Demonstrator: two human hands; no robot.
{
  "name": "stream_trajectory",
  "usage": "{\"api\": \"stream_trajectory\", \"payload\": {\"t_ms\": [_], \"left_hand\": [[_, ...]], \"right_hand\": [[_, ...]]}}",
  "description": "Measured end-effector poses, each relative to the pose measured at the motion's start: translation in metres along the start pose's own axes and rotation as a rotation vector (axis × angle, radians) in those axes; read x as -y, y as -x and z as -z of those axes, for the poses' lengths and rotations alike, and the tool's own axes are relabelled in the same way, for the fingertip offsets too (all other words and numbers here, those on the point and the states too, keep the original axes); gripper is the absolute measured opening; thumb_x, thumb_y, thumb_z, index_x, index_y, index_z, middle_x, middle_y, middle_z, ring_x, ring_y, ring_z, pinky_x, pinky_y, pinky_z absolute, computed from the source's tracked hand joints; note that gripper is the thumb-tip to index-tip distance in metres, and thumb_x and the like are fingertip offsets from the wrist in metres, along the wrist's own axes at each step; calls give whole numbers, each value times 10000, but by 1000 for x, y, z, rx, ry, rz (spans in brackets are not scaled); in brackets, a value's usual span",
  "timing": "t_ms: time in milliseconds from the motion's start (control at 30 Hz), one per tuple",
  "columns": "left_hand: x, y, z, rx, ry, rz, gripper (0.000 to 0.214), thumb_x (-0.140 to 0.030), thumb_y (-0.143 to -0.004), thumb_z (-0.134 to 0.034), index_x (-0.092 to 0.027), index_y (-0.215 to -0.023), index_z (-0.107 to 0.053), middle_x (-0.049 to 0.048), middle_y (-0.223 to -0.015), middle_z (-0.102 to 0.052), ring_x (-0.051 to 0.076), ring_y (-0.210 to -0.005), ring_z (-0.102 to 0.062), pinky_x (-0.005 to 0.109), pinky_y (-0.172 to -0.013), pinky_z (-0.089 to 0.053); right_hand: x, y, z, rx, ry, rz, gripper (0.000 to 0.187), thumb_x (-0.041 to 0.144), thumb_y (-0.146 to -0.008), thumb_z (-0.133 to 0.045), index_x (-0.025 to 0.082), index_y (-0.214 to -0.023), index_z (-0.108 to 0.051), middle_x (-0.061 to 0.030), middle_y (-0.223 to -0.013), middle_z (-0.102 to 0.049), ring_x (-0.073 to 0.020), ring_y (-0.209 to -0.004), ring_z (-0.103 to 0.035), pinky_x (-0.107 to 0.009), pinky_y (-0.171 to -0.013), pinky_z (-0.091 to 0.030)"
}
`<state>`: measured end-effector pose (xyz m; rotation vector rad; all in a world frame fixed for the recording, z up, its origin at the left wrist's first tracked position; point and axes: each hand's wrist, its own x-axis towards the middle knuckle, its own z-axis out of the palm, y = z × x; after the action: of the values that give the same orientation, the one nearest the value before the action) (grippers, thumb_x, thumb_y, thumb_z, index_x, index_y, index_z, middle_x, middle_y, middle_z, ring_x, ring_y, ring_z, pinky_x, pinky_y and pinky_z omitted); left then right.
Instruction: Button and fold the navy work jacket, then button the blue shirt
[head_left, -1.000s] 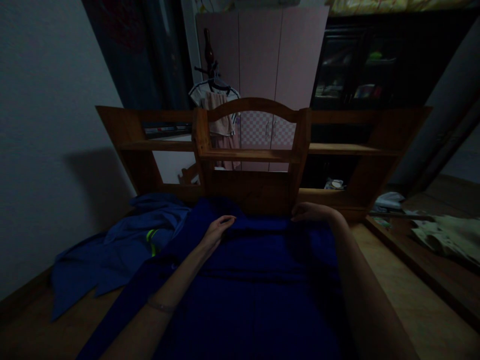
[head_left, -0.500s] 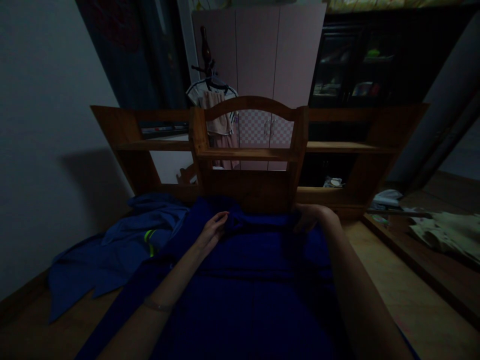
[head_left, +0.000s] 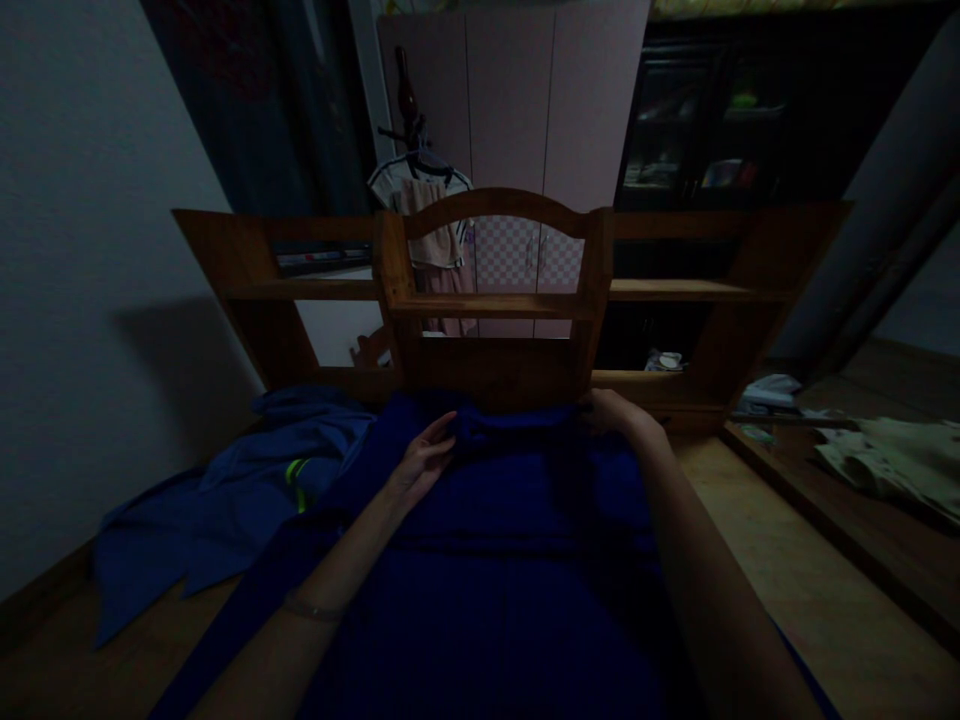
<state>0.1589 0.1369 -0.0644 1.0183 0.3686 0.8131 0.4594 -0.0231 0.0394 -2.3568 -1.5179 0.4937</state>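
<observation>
A deep-blue cloth garment (head_left: 480,590) lies spread out in front of me, with a crosswise seam and a folded band along its far edge. My left hand (head_left: 426,460) is at the far left part of it, fingers stretched and apart beside the folded band. At the far right end of that band, my right hand (head_left: 606,412) has its fingers closed on the garment's edge. The tips of the right fingers are dark and partly hidden. To the left, a lighter blue garment (head_left: 240,500) with yellow-green stripes lies crumpled.
A wooden shelf headboard (head_left: 495,375) stands just beyond the garment. Light wooden boards (head_left: 739,530) show at the right, bounded by a raised rail (head_left: 832,545). Pale cloth (head_left: 892,460) lies past the rail. A wall (head_left: 75,330) closes off the left side.
My right hand has moved up and slightly left, raising the band's right end toward the headboard. The left hand's fingers have spread from a pinch. The view has shifted slightly.
</observation>
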Motion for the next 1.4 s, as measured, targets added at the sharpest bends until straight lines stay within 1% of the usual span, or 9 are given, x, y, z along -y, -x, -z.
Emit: {"api": "stream_trajectory", "payload": {"t_ms": [133,333,500,733,900,1033,1100,1233,1400], "left_hand": [[0,3,-1,3,-17,-21,579,-63,-645,-730,-280,-1171,-621,5,-1118,-630,101,-865,-628,204,-822,-488],[-3,-5,-3,-23,15,-30,546,-48,-650,-705,-301,-1130,-641,-8,-980,-643,111,-860,-626,236,-822,-496],[-9,-51,-21,-120,-89,-193,452,-84,-646,-699,-248,-1066,-671,25,-1066,-643,157,-932,-622,278,-850,-496],[-2,-107,-41,-126,-247,-270,446,-63,-596,-674,-190,-1024,-685,54,-1121,-637,200,-1005,-600,312,-899,-469],[-2,-97,-33,-230,-480,-394,438,-20,-606,-630,-181,-1011,-677,75,-1124,-602,277,-1161,-504,408,-1028,-362],[-5,-70,-34,-329,-659,-558,427,6,-673,-550,-201,-1034,-646,88,-1285,-458,279,-1308,-335,399,-1129,-200],[-3,-55,-40,-164,-883,-652,414,11,-712,-501,-216,-1025,-647,85,-1298,-452,269,-1311,-330,395,-1135,-189],[4,-45,-64,454,-1340,-750,500,33,-724,-469,-232,-1117,-632,82,-1322,-484,280,-1297,-359,442,-1132,-166],[-2,-79,-88,371,-1470,-787,490,-125,-763,-623,-211,-1240,-555,132,-1294,-508,302,-1246,-410,443,-1094,-200]], "right_hand": [[3,1,4,-166,8,82,253,108,-774,-598,180,-999,-687,-95,-947,-681,-235,-895,-632,-256,-751,-473],[11,1,0,-348,-30,163,181,167,-843,-529,151,-977,-648,-88,-819,-664,-198,-765,-640,-255,-740,-453],[18,-10,-15,-491,-157,182,234,191,-885,-465,157,-1088,-576,-67,-872,-671,-153,-704,-653,-222,-682,-481],[15,-34,-44,-692,-232,227,424,116,-835,-464,159,-1255,-497,-91,-1190,-590,-184,-1022,-604,-274,-896,-471],[8,-38,-73,-791,-204,279,452,68,-813,-440,181,-1245,-509,-92,-1323,-464,-218,-1205,-474,-331,-1041,-378],[5,-35,-94,-836,-195,266,348,116,-847,-431,184,-1179,-509,-109,-1301,-437,-225,-1167,-489,-340,-988,-427],[4,-34,-100,-852,-188,258,303,147,-865,-432,178,-1158,-500,-123,-1288,-428,-230,-1157,-490,-346,-965,-443],[3,-36,-104,-864,-150,275,168,189,-891,-432,189,-1005,-555,-113,-1342,-380,-233,-1233,-421,-342,-1004,-411],[6,-34,-102,-878,-104,288,236,163,-892,-409,175,-1071,-562,-118,-1372,-372,-231,-1276,-376,-353,-1025,-396]]}}
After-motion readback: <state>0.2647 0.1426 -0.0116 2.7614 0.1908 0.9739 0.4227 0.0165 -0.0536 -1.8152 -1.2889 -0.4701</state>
